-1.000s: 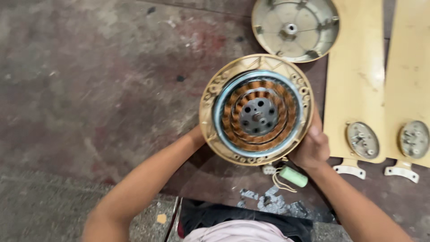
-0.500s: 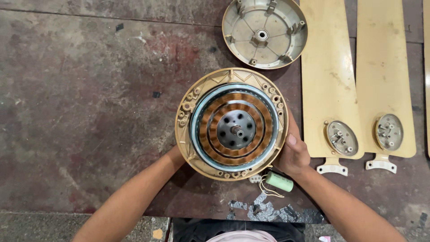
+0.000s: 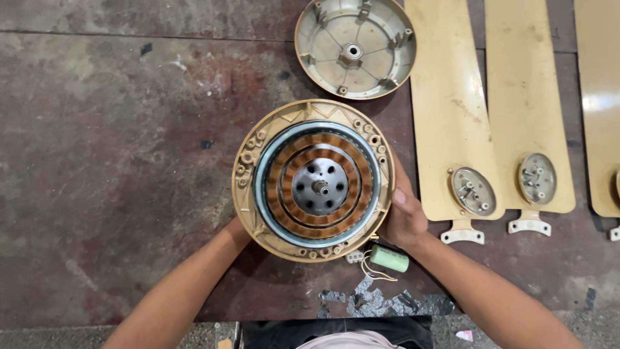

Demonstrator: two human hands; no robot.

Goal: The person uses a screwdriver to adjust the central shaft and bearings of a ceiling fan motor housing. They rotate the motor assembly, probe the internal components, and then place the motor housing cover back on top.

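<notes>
The person is holding the open fan motor (image 3: 314,180) up off the floor (image 3: 110,161), copper windings facing up, gold housing cradled from both sides. I'm thinking it could slip: it looks heavy, and each hand is catching only the rim. If it tips toward 6 o'clock, the wires dangling there could snag or tear from the small green capacitor (image 3: 389,258). The right hand (image 3: 403,216) is pressing at 3 to 4 o'clock, fingers curled around the housing edge, thumb lying on the rim. The left hand (image 3: 236,229) is reaching under at 8 o'clock, mostly hidden, so I cannot tell how its fingers are closing. The loose cover (image 3: 354,46) is lying at 12 o'clock, the blades (image 3: 452,103) at 3 o'clock
</notes>
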